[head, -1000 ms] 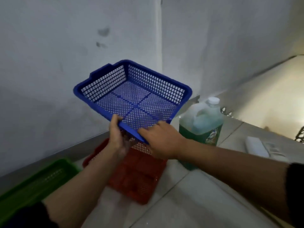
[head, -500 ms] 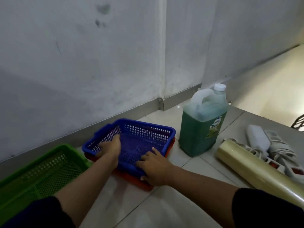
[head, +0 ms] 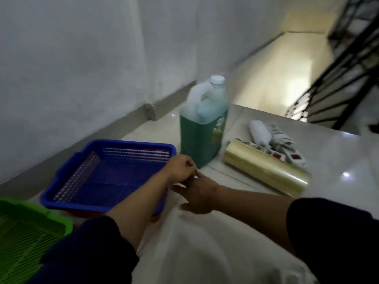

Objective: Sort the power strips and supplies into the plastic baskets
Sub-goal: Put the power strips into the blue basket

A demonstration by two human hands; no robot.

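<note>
Left hand: the left hand (head: 181,168) was seen loosely curled at the near right corner of the blue basket (head: 106,175); nothing was seen in it, though blur left its fingers unclear.
Right hand: the right hand (head: 198,194) was held low over the floor (head: 336,160), just beside and touching the left, fingers relaxed, nothing grasped.
Blue basket: it was set directly left of the hands, nested on a red basket (head: 155,217) of which only a sliver showed beneath; the stacking is judged to keep the baskets together until each is needed.
Green basket: the green basket (head: 26,232) was placed further left of the hands, apart from the stack, empty as far as was shown.
Power strips: the power strips (head: 276,144) were left in a tangled heap well to the right of and beyond the hands, out of reach for now.
Roll: the clear roll (head: 264,167) was laid between the strips and the right hand, nearest of the supplies.
Jug: the green jug (head: 203,128) was stood upright just beyond the hands, beside the blue basket's far right corner.
Progress: no item was seen in any basket; sorting is judged not yet begun.
</note>
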